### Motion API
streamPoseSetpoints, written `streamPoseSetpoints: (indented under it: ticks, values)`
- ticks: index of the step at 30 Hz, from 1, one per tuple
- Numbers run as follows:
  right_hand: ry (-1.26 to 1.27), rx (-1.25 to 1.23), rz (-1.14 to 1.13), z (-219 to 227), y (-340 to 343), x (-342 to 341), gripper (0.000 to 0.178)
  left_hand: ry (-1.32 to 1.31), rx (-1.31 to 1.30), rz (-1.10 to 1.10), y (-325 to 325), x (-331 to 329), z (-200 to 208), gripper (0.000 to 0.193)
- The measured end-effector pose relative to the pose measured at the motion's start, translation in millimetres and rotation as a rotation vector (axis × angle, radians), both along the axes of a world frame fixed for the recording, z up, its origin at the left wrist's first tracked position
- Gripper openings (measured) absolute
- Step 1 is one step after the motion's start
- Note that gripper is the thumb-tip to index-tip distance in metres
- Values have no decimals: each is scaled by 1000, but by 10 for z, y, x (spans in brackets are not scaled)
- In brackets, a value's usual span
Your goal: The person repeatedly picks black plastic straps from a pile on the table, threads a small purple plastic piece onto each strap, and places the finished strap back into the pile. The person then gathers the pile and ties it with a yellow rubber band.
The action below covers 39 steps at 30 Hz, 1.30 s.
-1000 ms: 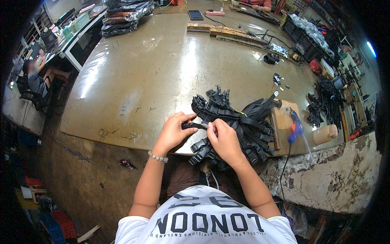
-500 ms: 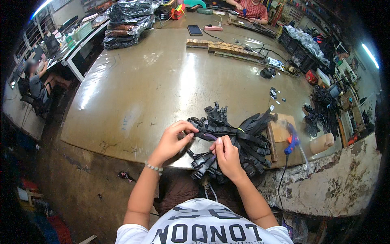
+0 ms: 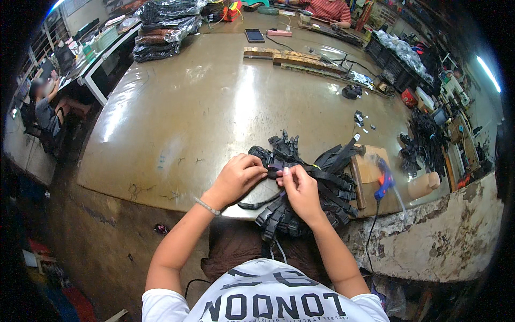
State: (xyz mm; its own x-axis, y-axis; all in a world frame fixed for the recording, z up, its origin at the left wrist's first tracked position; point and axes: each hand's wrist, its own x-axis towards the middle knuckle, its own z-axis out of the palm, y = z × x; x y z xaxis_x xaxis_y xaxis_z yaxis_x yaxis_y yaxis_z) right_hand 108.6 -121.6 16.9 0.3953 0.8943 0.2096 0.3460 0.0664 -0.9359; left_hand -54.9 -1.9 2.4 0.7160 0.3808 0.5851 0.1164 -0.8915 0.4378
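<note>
Both my hands are over a heap of black webbing straps with plastic buckles [image 3: 335, 185] at the table's near edge. My left hand [image 3: 238, 176] pinches a black strap [image 3: 273, 174] between thumb and fingers. Close beside it, my right hand [image 3: 300, 193] pinches the same strap, with a little purple showing near its fingertips. A black strap loop [image 3: 252, 206] curves below my left hand at the table edge. More buckles [image 3: 284, 145] stick up just beyond my fingers.
A hammer [image 3: 358, 185], a tan board [image 3: 374, 174], a blue glue gun [image 3: 384, 185] with a cord and a cardboard roll [image 3: 424, 186] lie to the right. Wooden strips [image 3: 295, 59], a phone [image 3: 255, 36] and bagged stacks [image 3: 161, 32] are farther back. Two people sit beyond the table.
My left hand has moved a little right, toward my right hand, so less strap shows between them. A strap loop now hangs below the left hand.
</note>
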Motion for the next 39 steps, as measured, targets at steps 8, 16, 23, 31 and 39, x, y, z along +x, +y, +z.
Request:
streamPoseSetpoints:
  ticks: [8, 16, 23, 31, 39]
  values:
    - [-210, -113, -38, 3, 19, -39, 17, 47, -33, 112, -31, -40, -27, 13]
    - [-221, -53, -20, -47, 31, -50, 16, 61, -38, 104, -30, -38, -29, 13]
    - [-386, 16, -15, -95, 37, -61, 15, 52, -12, 108, -25, -39, -34, 12]
    - [-43, -11, -47, -125, 51, -41, 22, 98, -246, 413, 2, -144, 31, 11]
    - [72, 17, -53, -88, 34, -36, 28, 101, 72, 901, -194, -409, 193, 20]
